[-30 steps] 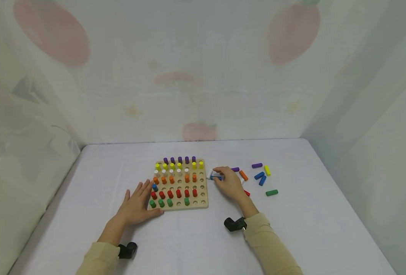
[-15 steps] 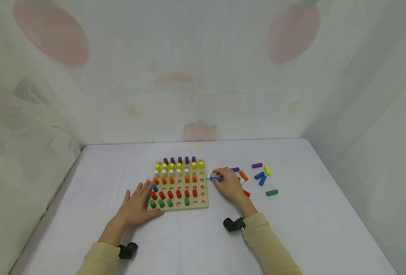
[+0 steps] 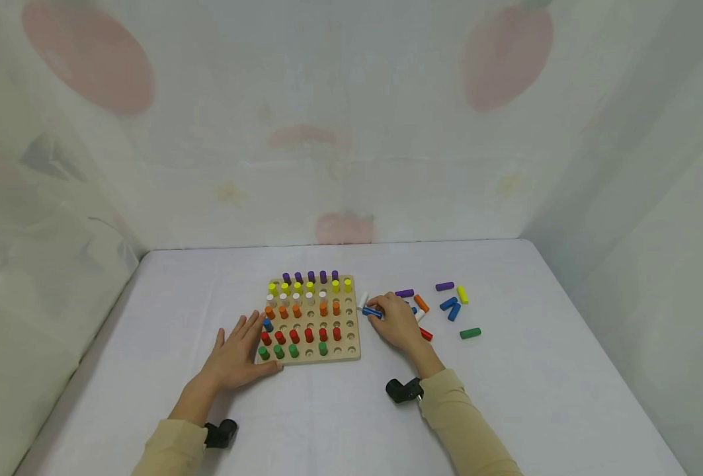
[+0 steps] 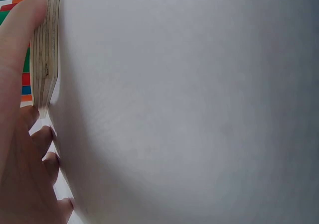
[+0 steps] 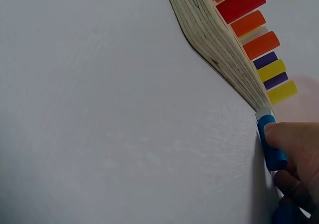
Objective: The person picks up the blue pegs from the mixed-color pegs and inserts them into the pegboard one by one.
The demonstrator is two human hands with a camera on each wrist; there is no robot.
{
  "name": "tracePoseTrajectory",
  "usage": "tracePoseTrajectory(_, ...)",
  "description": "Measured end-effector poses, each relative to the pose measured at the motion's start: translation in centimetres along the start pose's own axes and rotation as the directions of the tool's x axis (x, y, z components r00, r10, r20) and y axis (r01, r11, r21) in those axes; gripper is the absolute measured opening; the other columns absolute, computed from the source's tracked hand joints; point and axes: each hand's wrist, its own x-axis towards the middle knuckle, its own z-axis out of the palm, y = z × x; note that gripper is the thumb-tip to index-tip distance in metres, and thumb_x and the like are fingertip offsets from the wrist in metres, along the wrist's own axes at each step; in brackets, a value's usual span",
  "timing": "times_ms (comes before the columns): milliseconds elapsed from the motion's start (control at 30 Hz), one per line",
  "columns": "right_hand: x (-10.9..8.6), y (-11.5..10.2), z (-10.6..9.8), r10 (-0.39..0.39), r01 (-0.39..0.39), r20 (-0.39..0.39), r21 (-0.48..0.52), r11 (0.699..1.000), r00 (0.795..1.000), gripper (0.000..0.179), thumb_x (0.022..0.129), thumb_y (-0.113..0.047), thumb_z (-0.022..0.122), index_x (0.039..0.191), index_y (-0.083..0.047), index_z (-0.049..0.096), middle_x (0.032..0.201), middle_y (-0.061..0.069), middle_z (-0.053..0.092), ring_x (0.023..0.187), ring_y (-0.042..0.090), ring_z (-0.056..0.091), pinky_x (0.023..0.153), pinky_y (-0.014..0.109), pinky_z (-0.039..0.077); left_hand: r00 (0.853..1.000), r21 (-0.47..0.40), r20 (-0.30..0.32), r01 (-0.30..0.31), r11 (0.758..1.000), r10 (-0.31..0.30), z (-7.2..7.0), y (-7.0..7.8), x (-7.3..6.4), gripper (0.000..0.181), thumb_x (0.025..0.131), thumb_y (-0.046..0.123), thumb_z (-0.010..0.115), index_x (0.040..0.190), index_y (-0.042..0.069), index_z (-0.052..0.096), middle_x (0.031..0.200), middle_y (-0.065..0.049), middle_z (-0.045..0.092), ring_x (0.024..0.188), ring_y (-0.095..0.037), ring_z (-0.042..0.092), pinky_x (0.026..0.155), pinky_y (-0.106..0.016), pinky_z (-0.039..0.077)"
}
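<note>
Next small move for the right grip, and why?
I'd probably carry the held blue peg left over the pegboard: the right grip pinches it, the row with one standing blue peg shows open holes, and the left grip touches the pegboard's edge.

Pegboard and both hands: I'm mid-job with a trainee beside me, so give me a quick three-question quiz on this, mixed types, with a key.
1. Multiple choice: what colour is the peg pinched in the right hand?
A) red
B) blue
C) green

2. True or false: the left hand touches no part of the pegboard.

3. Count: how many green pegs stand in the pegboard?

Key
1. B.
2. False; its thumb rests against the edge nearest the person.
3. Four, all in the row nearest the person.
</note>
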Motion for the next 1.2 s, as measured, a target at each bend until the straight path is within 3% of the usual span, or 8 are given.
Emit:
tracePoseTrajectory(900,0.0,-0.1,0.1,-0.018,0.018,-0.003,-0.007,1.0,1.0,0.017,0.082,-0.018,0.068,0.099,-0.015,0.067,0.081,-0.002,0.053,0.069,0.01,0.045,0.06,0.021,0.038,1.0,-0.005,-0.005,-0.008,1.0,0.008,0.6,-0.6,0.2,0.112,0.065,0.073,0.062,0.147,0.01,0.021,0.152,-0.014,0.021,0.139,-0.04,0.014,0.104,-0.068,0.001)
tracePoseTrajectory(1200,0.1,-0.5,-0.9,-0.014,0.014,0.012,0.049,0.999,1.0,0.017,0.082,-0.013,0.068,0.099,-0.013,0.066,0.082,0.001,0.053,0.07,0.012,0.046,0.06,0.023,0.04,1.0,-0.001,-0.002,-0.005,1.0,0.005,0.6,-0.6,0.3,0.112,0.065,0.074,0.061,0.148,0.011,0.02,0.153,-0.013,0.02,0.139,-0.039,0.014,0.105,-0.067,0.001)
